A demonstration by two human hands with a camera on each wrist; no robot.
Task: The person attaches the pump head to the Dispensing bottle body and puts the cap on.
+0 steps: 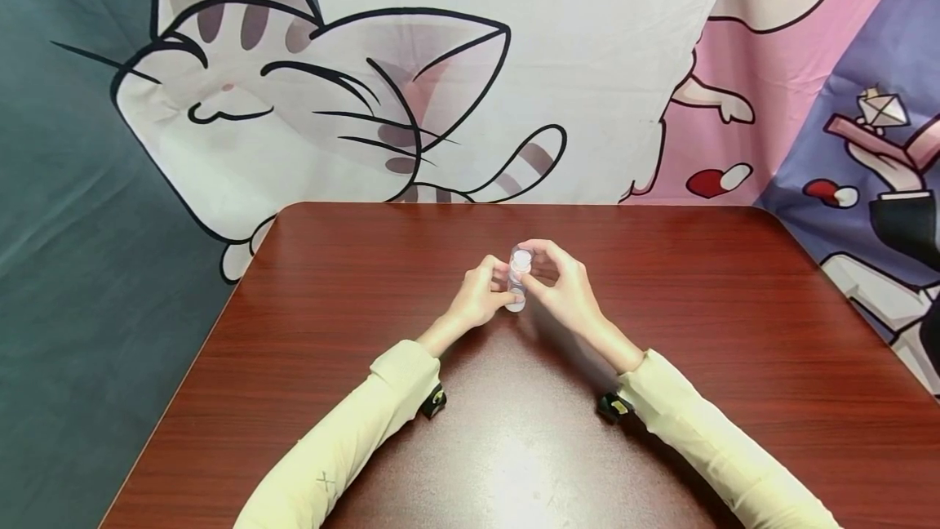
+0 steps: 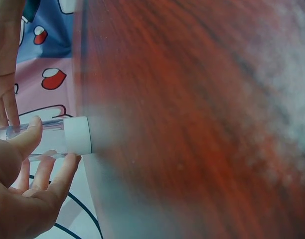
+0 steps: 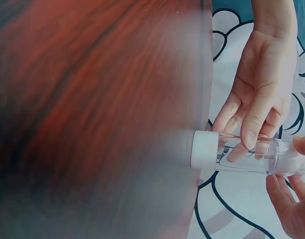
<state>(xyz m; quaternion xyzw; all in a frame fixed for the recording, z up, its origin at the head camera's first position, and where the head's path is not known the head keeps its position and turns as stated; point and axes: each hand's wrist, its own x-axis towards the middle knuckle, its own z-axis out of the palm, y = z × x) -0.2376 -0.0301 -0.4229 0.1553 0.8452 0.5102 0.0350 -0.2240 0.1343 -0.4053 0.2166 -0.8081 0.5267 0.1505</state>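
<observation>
A slim clear bottle with a white base stands upright near the middle of the table. My left hand pinches its lower clear body between thumb and fingers, close above the white base. Higher up, my right hand holds the clear top section, which has a white part inside. Thumb and fingers of the right hand lie on opposite sides of that section. A ring-like joint separates the two clear sections. The right wrist view cuts off the bottle's upper end.
The brown wood-grain table reaches out on all sides of the hands. Behind it hangs a printed cloth with a cartoon cat. Dark wrist devices sit below both sleeves.
</observation>
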